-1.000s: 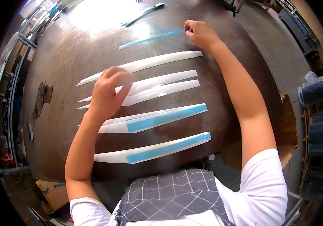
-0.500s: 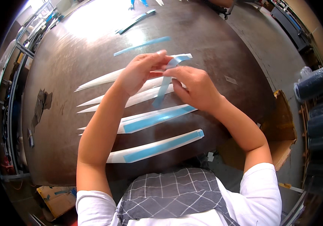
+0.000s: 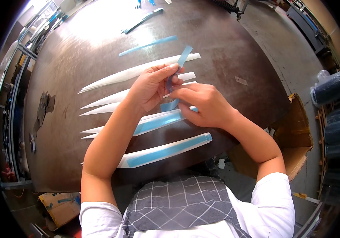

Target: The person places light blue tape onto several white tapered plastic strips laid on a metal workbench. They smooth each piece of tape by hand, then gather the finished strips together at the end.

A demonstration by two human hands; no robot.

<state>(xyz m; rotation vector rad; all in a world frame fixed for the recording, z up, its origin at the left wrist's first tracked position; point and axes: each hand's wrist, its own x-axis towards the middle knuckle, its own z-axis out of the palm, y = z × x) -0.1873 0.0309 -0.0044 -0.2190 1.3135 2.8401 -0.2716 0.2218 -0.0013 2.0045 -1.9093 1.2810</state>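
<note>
Between my hands runs a thin blue strip (image 3: 184, 55), bent and held above the table. My left hand (image 3: 154, 85) pinches it between thumb and fingers near its upper part. Lower down, my right hand (image 3: 203, 104) is closed on the same strip, whose loose end hangs under the fingers. Long white tapered pieces (image 3: 110, 79) lie beneath and beyond my hands, their points toward the left. Nearest me is a white tapered piece with a blue strip along it (image 3: 168, 150); a similar one (image 3: 160, 121) lies just past it, partly covered by my hands and left forearm.
A loose blue strip (image 3: 148, 45) and a dark teal bundle (image 3: 143, 20) lie farther back on the brown table (image 3: 233, 51). Dark scraps (image 3: 44, 109) rest at the left. A cardboard box (image 3: 297, 135) stands by the right edge. Metal shelving (image 3: 23, 51) borders the left.
My right hand has moved down and slightly nearer me. The strip's upper end, folded over to the right before, now points upward. My left hand still pinches the strip.
</note>
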